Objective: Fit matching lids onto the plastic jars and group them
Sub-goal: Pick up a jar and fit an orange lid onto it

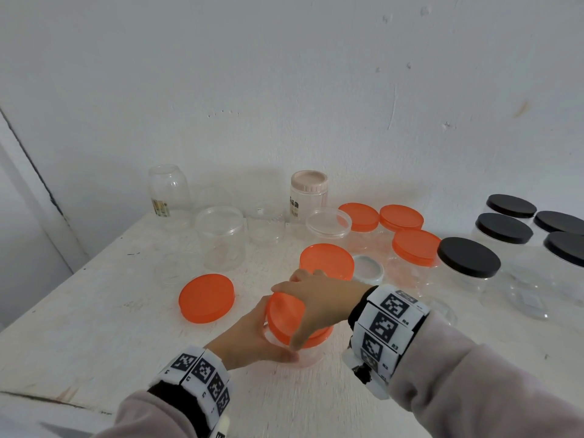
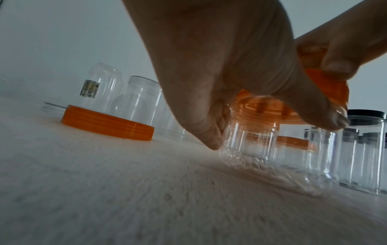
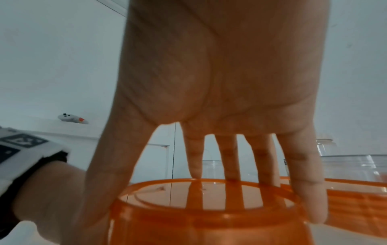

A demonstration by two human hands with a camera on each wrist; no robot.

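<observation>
A clear plastic jar [image 1: 305, 355] stands near the table's front middle, and my left hand [image 1: 252, 336] grips its side; the left wrist view shows the jar [image 2: 251, 142] under my curled fingers. My right hand [image 1: 316, 301] reaches over from the right and holds an orange lid [image 1: 286, 314] on the jar's mouth, fingers and thumb spread round its rim. In the right wrist view the lid [image 3: 209, 213] sits just under my palm. A loose orange lid [image 1: 207, 297] lies flat to the left. Another orange-lidded jar [image 1: 327, 262] stands just behind my hands.
Three orange-lidded jars [image 1: 415, 248] cluster at the back right, with several black-lidded jars [image 1: 469, 257] further right. Open clear jars [image 1: 220, 237] and a beige-lidded jar [image 1: 309, 191] stand along the wall. A white lid [image 1: 368, 268] lies behind my right wrist.
</observation>
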